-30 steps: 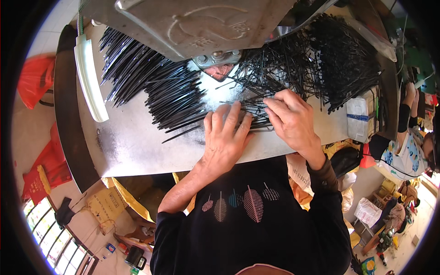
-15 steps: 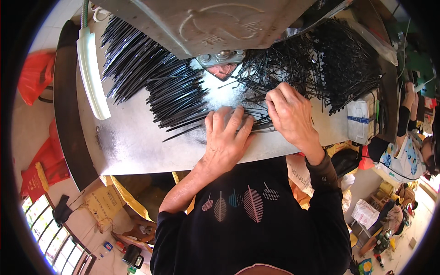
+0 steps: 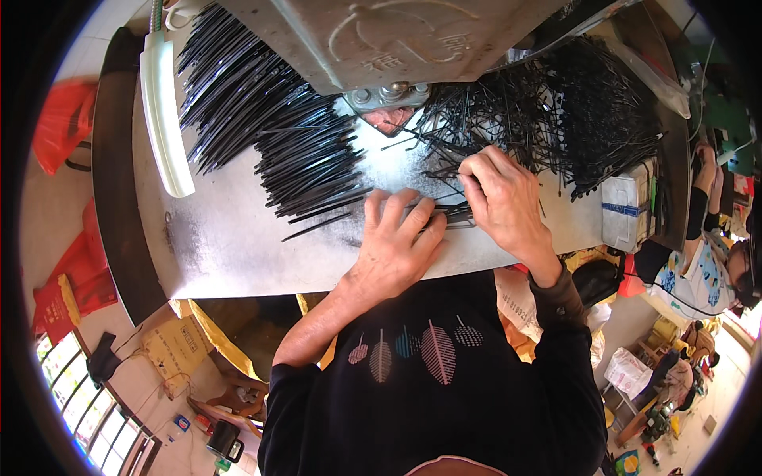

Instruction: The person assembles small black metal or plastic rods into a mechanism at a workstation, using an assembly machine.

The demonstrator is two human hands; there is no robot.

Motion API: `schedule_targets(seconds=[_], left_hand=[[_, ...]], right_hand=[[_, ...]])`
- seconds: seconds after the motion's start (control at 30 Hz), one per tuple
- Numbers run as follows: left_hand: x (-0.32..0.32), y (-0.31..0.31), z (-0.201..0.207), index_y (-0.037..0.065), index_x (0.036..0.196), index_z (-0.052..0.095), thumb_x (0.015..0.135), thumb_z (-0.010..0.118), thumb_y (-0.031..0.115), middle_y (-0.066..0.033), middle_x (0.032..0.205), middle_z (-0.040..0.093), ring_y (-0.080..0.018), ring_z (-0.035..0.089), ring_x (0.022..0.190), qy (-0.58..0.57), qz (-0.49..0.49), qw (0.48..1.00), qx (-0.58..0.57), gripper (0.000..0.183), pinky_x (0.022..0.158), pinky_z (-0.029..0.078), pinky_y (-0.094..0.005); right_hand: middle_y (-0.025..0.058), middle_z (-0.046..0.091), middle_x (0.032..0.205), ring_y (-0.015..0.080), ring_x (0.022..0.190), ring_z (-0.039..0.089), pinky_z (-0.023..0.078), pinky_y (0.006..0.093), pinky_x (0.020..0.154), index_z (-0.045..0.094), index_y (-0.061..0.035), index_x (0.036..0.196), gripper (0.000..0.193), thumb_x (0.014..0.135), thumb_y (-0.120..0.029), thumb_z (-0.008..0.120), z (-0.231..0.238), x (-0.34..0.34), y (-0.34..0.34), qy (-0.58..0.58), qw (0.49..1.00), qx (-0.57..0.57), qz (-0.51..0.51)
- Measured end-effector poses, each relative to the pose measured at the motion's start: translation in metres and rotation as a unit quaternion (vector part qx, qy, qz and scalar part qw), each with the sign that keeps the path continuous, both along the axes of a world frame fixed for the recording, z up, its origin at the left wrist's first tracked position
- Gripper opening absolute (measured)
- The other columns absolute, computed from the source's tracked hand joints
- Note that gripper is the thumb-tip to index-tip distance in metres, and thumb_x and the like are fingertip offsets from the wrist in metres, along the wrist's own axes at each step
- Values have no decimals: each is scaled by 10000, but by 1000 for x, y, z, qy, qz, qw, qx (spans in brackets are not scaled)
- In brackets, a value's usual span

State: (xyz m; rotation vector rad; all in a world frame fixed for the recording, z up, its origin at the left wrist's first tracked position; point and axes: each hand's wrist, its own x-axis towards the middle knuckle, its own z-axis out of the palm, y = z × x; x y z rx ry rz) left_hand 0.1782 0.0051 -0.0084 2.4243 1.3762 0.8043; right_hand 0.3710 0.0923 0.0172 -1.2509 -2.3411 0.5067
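Note:
My left hand [image 3: 399, 242] is bent over the near part of the metal tabletop, its fingers curled down on thin black rods [image 3: 456, 211] that run out from beneath it toward the right. Close by on the right, my right hand [image 3: 505, 202] has thumb and forefinger pinched together above those rods; what lies between the fingertips is too small to make out. Left of my hands lies a row of straight black rods [image 3: 305, 163], roughly parallel. A single rod [image 3: 316, 226] lies apart below that row. On the right sprawls a tangled heap of black rods [image 3: 508, 111].
A grey metal machine head [image 3: 381, 40] overhangs the table at the top, its metal fitting [image 3: 389, 97] low over the surface. A lit lamp [image 3: 164, 119] hangs at the left. At the right edge stands a pale box [image 3: 625, 208] with a blue band. Another person [image 3: 690, 262] sits farther right.
My left hand has shifted slightly right, toward the right hand, and its fingers are bent more. My right hand stays pinched in nearly the same place.

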Motion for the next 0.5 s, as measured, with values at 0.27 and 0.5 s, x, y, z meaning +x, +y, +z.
schedule_targets(seconds=[0.27, 0.5], left_hand=[[6, 6, 12, 98, 1349, 587, 770, 797, 381, -126, 1494, 477, -346, 461, 1258, 94, -35, 994, -43, 678, 969, 378, -574], [5, 5, 12, 99, 1351, 591, 779, 795, 385, -121, 1479, 490, -352, 451, 1280, 95, -41, 993, -49, 671, 984, 369, -580]], right_hand=[[85, 613, 857, 310, 707, 641, 511, 402, 615, 655, -69, 949, 79, 881, -49, 690, -4, 1, 3, 1, 1000, 15, 4], [86, 621, 861, 310, 710, 651, 517, 408, 612, 666, -67, 958, 94, 869, -58, 696, -1, 0, 4, -11, 1000, 15, 7]])
